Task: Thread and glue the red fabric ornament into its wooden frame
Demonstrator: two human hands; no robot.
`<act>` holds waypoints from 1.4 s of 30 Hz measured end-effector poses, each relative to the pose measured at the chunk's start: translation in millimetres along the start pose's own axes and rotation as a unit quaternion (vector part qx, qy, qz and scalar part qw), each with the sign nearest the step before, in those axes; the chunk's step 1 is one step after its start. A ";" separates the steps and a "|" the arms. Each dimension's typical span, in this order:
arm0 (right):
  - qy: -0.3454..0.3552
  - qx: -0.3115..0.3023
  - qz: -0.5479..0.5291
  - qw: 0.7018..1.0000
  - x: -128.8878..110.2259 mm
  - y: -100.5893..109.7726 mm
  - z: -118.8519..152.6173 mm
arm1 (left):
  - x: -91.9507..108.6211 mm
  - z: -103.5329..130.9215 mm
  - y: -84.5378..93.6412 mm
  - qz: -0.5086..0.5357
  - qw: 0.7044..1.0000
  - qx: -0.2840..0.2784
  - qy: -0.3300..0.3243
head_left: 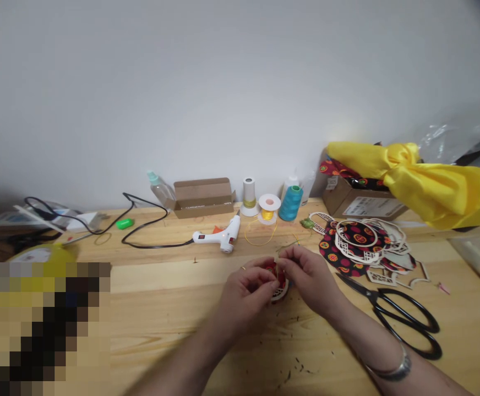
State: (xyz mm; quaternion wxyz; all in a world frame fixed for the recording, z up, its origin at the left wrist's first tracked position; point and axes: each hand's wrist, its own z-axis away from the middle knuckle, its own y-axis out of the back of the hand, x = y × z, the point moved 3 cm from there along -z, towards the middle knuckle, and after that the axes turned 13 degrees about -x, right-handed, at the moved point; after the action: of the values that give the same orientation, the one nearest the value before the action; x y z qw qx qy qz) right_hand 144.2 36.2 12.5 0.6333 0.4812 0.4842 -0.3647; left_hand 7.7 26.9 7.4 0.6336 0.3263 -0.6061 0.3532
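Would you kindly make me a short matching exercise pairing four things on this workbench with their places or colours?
Things:
1. small patterned piece
2. glue gun
3. scissors
4. large thread cone

Places and colours:
A. bright blue, standing toward the wall
B. between the left hand and the right hand
C. lying beside the right forearm
D. white, with a black cord

Right pairs: 1-B, 2-D, 3-C, 4-A.

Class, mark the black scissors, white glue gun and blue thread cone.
Black scissors point(371, 297), head view: the pivot.
White glue gun point(225, 238), head view: its body.
Blue thread cone point(290, 204), head view: wound thread.
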 end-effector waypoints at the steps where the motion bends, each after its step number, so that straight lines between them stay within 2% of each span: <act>1: -0.014 -0.009 -0.047 0.999 0.4 -1.4 0.0 | 0.1 -0.3 -1.0 -0.008 1.000 -0.005 -0.008; 5: -0.062 -0.047 -0.216 0.973 0.9 -8.1 0.8 | 0.0 -1.4 -5.5 -0.029 0.999 -0.035 -0.007; 9: -0.079 -0.067 -0.290 0.951 1.2 -11.0 1.7 | -3.4 0.1 -5.4 -0.039 0.998 -0.041 0.010; 12: -0.078 -0.060 -0.277 0.956 1.4 -9.6 1.7 | -3.2 3.7 3.3 -0.041 0.998 0.053 -0.007; 14: -0.069 -0.049 -0.233 0.969 0.7 -8.2 1.4 | -0.2 6.4 9.1 -0.038 0.990 0.129 -0.035; 15: -0.062 -0.046 -0.206 0.975 0.1 -7.7 1.2 | 1.2 6.8 10.1 -0.028 0.988 0.145 -0.044; 16: -0.054 -0.046 -0.180 0.981 -0.4 -7.5 1.0 | 1.9 6.2 9.5 -0.008 0.989 0.141 -0.043; 19: -0.033 -0.051 -0.127 0.990 -0.9 -7.9 0.4 | -1.1 1.8 1.3 0.077 0.995 0.061 -0.001; 21: -0.021 -0.049 -0.103 0.993 -0.6 -8.1 0.2 | -4.1 -0.1 -3.2 0.095 0.995 0.027 0.007; 24: -0.016 -0.050 -0.082 0.995 0.2 -8.4 -0.2 | -8.0 -0.4 -4.1 0.064 0.998 0.026 -0.005; 29: -0.032 -0.050 -0.085 0.995 1.5 -8.2 -0.4 | -8.5 1.4 -4.1 0.068 0.997 0.001 0.033; 37: -0.029 -0.050 -0.074 0.996 1.3 -8.0 -1.3 | -2.1 0.5 -1.9 0.090 0.992 0.035 0.076; 42: -0.029 -0.057 -0.082 0.995 2.5 -6.9 -1.1 | -0.6 1.0 -0.7 0.099 0.991 0.038 0.086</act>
State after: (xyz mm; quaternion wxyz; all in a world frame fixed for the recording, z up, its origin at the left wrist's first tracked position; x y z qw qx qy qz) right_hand 138.1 35.4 8.3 0.6413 0.3920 0.5235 -0.4013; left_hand 7.7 25.7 6.9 0.6326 0.2571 -0.5648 0.4634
